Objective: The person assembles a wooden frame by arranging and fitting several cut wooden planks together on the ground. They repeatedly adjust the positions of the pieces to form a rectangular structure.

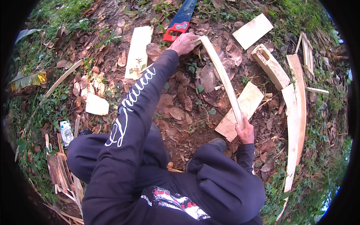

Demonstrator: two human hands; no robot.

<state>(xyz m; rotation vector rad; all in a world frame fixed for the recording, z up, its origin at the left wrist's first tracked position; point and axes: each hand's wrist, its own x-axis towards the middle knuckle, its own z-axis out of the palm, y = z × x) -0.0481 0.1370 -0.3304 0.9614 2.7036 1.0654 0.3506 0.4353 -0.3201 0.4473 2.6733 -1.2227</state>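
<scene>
Both hands are gripping a long pale curved wooden strip (223,77): left hand (183,43) closing over its far end, right hand (244,131) wrapping its near end, fingertips hidden.

Outdoor woodcutting spot, leaf litter (180,108), offcuts (252,30), handsaw (180,20)

I see the long strip (223,77) running from upper centre to lower right, a saw (180,19) above it, a flat board (240,111) beneath its lower end.
</scene>
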